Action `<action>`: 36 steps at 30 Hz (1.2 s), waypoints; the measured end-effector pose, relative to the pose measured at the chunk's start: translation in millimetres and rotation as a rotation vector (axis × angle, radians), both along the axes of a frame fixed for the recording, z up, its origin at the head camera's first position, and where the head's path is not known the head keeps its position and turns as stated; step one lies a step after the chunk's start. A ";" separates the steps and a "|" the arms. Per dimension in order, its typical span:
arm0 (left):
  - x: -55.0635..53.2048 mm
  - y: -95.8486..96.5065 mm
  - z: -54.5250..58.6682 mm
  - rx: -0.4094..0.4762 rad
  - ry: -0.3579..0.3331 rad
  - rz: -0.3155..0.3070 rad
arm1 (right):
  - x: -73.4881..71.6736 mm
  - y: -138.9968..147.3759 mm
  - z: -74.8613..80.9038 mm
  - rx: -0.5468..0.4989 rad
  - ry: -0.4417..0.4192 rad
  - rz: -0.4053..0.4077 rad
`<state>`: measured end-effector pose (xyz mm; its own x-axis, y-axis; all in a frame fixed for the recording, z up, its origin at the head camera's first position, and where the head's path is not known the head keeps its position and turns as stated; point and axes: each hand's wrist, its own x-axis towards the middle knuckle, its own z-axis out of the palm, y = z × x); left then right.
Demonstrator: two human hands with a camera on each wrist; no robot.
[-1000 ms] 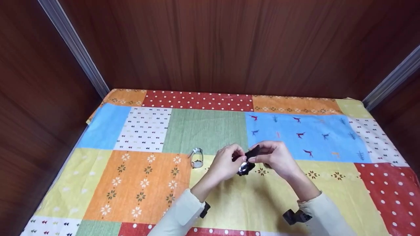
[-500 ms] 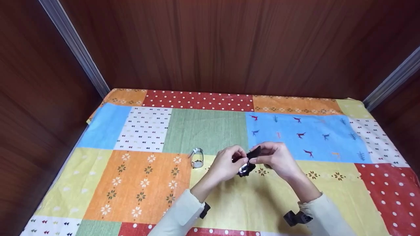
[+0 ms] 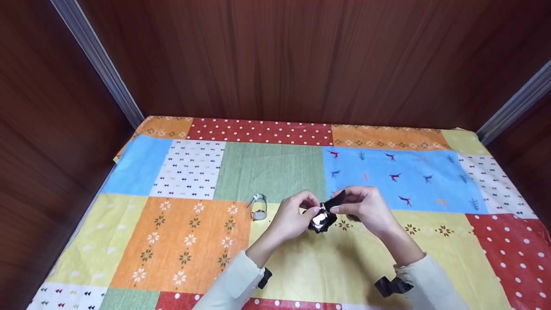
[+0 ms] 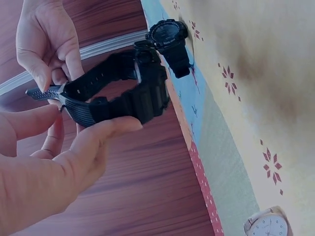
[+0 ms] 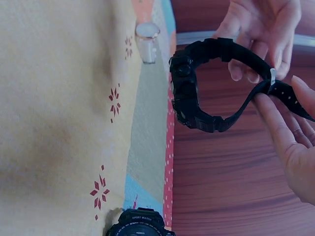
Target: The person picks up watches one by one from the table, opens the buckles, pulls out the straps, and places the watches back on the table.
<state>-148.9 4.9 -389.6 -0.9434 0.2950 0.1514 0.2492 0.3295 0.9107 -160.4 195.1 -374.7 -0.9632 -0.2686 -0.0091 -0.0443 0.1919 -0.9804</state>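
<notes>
A black sports watch (image 3: 322, 222) is held up between both hands above the table. Its strap forms a loop, and in the right wrist view the strap's free end passes through the metal buckle (image 5: 272, 76). My left hand (image 3: 292, 217) pinches the band close to the buckle, with the thumb along the strap in the left wrist view. The right hand (image 3: 363, 209) pinches the holed strap end (image 5: 289, 98) between thumb and fingers. A second black sports watch (image 4: 170, 42) rests on the cloth, mostly hidden behind the right hand in the head view.
A silver watch with a pale dial (image 3: 259, 214) stands on the table left of the hands. A patchwork cloth (image 3: 185, 245) covers the table. Dark wood panels (image 3: 275, 60) rise at the back and both sides.
The held watch has turned slightly, so more of its shiny part shows in the head view. My left hand has shifted a little left, the right hand slightly right.
</notes>
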 end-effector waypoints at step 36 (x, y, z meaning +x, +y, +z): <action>1.0 -10.8 -10.8 -0.130 0.163 0.102 | -6.5 2.3 -11.3 0.221 0.184 0.182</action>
<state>-147.9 -5.9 -400.4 -0.9355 0.2263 0.2712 0.3489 0.4722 0.8095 -166.9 197.4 -385.9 -0.8906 -0.4471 0.0831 -0.2696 0.3720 -0.8882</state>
